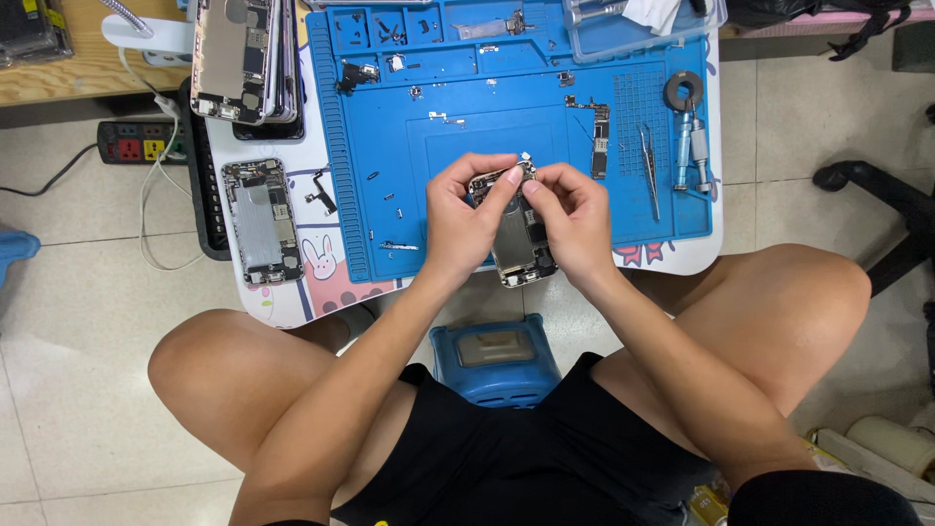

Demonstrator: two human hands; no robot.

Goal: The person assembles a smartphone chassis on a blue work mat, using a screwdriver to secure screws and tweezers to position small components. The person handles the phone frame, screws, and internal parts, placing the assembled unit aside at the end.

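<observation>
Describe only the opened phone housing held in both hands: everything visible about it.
The opened phone housing is a silver-grey metal shell with its inside facing up, showing dark parts and small components; finer detail is too small to tell. It is held above the near edge of the blue work mat, long axis running roughly away from the person, its near end pointing toward the lap. The left hand grips its left side and the right hand its right, fingertips meeting over its far end. Nothing else touches it.
</observation>
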